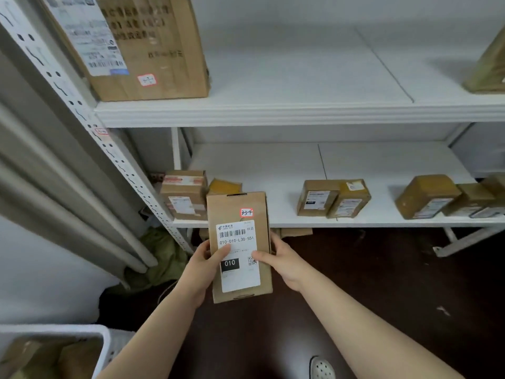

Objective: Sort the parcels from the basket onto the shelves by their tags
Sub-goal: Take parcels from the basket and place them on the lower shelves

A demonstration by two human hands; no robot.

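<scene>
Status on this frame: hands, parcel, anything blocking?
The parcel gripped by left hand and right hand. Its tag reads 3-3-4; not yet shelved. Ahead, boxes at left end of lower shelf.

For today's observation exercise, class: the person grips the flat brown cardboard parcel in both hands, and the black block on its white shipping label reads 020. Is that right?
Not quite. In the head view the left hand and right hand do grip the flat brown cardboard parcel, but the black block on its white shipping label reads 010, not 020.

Dark brown floor [382,283], pale wall [41,269], grey pleated curtain [54,173] at left.
</scene>
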